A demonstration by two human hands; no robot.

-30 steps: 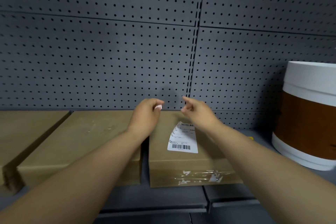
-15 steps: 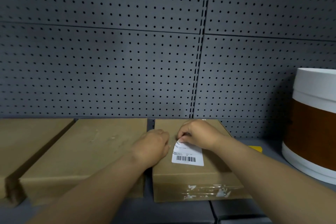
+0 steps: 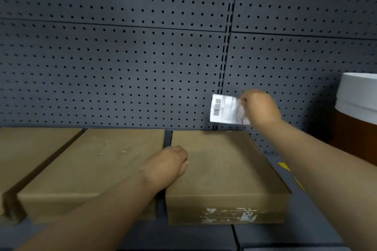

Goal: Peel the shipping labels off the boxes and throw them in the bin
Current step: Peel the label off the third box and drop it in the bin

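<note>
A flat brown cardboard box (image 3: pixel 228 171) lies on the shelf at centre right, its top bare and torn tape on its front face. My right hand (image 3: pixel 260 109) is raised above the box's far right corner and pinches a white shipping label (image 3: pixel 225 110) with barcodes, free of the box and hanging in the air. My left hand (image 3: pixel 168 164) rests with curled fingers on the box's left edge, holding it down. A white and brown bin (image 3: pixel 359 116) stands at the far right.
Two more flat cardboard boxes, one (image 3: pixel 89 171) beside my left arm and another (image 3: pixel 30 149) at the far left, lie on the grey shelf (image 3: pixel 306 228). A dark pegboard wall (image 3: pixel 122 67) rises right behind them. Yellow marks (image 3: pixel 284 166) show on the shelf right of the box.
The label was stuck on the box top with my right fingers at its upper edge; now it is off the box and lifted up and right. My left hand stayed on the box's left side.
</note>
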